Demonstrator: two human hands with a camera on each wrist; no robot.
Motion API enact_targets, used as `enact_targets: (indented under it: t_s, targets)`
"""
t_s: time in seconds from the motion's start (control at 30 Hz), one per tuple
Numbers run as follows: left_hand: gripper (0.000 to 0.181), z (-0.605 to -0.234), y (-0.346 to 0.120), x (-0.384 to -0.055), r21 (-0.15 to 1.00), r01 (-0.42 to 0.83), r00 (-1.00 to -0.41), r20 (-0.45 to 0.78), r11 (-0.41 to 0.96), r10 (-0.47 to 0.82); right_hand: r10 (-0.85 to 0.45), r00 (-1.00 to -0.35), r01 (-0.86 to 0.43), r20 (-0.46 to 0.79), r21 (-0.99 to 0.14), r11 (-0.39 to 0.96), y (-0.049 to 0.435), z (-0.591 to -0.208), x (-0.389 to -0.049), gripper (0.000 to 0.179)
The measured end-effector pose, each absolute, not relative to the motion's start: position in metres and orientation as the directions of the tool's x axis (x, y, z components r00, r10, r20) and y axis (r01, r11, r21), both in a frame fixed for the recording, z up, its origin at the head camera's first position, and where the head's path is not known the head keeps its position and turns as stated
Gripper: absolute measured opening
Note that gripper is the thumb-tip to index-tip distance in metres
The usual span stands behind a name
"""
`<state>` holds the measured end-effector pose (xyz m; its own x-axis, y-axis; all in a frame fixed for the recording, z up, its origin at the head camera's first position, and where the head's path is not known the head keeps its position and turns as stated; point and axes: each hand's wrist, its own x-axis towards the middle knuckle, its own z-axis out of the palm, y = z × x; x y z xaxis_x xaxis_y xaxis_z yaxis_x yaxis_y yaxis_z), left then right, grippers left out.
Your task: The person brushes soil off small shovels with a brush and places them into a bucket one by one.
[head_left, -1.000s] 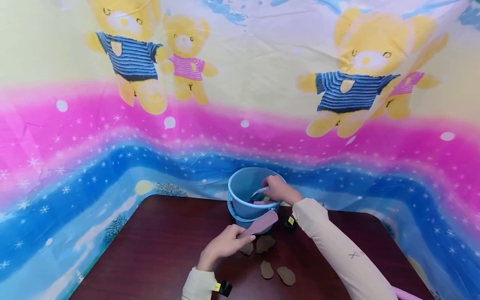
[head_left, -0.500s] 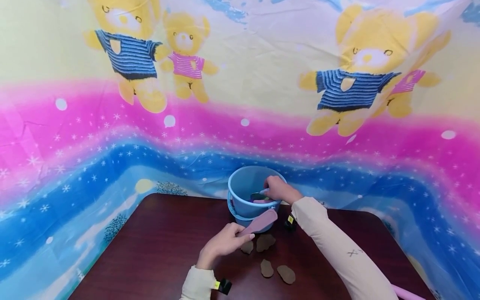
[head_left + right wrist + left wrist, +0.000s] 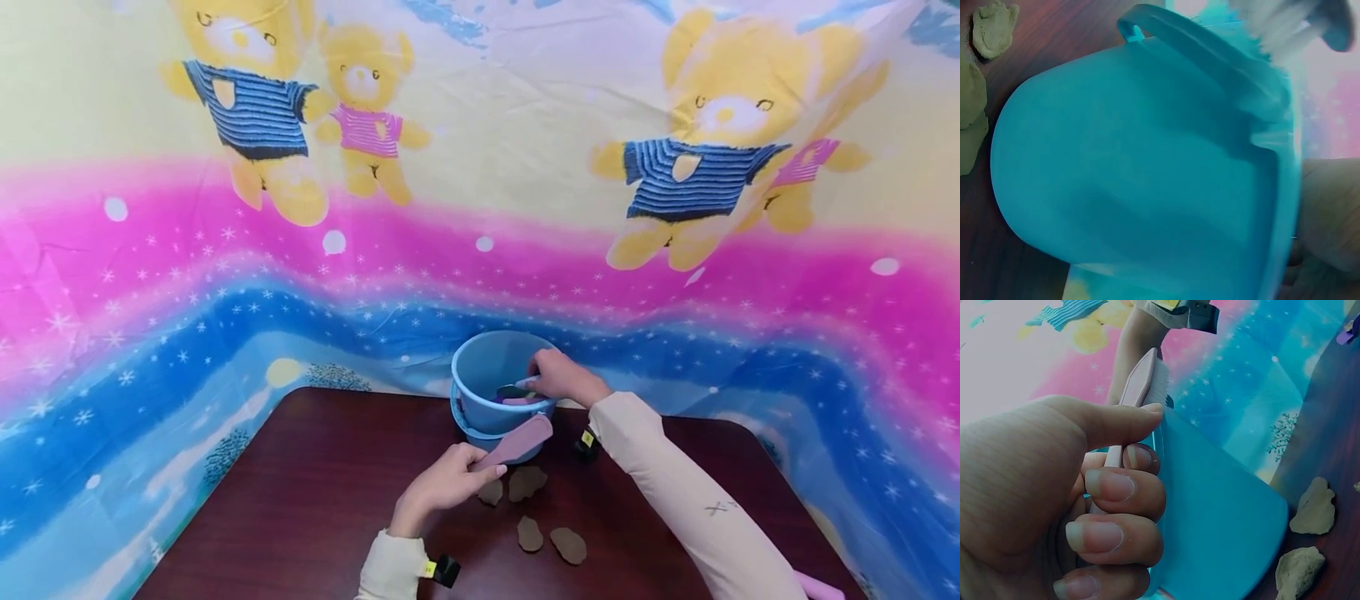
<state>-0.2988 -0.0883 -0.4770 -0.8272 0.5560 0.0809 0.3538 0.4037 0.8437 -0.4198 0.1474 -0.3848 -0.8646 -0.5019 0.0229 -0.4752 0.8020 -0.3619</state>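
A light blue bucket stands near the back edge of the table. My left hand, in front of it, holds the handle of a pink brush; white bristles show under its head in the left wrist view. At the bucket's right rim, my right hand reaches over and in, gripping a light blue handle whose far end is dark. Inside the bucket, pink and dark things are partly visible, their kind unclear. The right wrist view shows mostly the bucket's outer wall, with the right hand's fingers mostly hidden.
Several flat brown clay-like pieces lie before the bucket, including a larger one and an oval one. A pink rod-like thing shows at the lower right, beyond the right sleeve. Printed cloth hangs behind the dark table.
The blue-handled thing in the right hand has tilted slightly inside the bucket, showing more of its dark end. My left hand keeps the brush in nearly the same place.
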Motion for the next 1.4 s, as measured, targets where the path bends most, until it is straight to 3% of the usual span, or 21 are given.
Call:
enact_targets:
  t_s: [0.2, 0.6, 0.83, 1.4]
  targets:
    - [0.047, -0.476, -0.087, -0.298, 0.833, 0.362, -0.826, 0.08, 0.417, 0.558, -0.531, -0.846, -0.514, 0.046, -0.332, 0.791, 0.154, -0.376, -0.411, 0.014]
    - [0.049, -0.478, -0.087, -0.297, 0.817, 0.378, -0.823, 0.081, 0.435, 0.563, -0.515, -0.852, -0.516, 0.092, -0.311, 0.798, 0.172, -0.358, -0.384, 0.028]
    - [0.048, -0.48, -0.09, -0.298, 0.813, 0.396, -0.815, 0.097, 0.427, 0.571, -0.514, -0.849, -0.525, 0.121, -0.298, 0.798, 0.192, -0.352, -0.365, 0.021]
    - [0.044, -0.48, -0.081, -0.296, 0.816, 0.386, -0.816, 0.084, 0.431, 0.573, -0.433, -0.901, -0.415, 0.038, -0.369, 0.832, 0.294, -0.365, -0.291, 0.028]
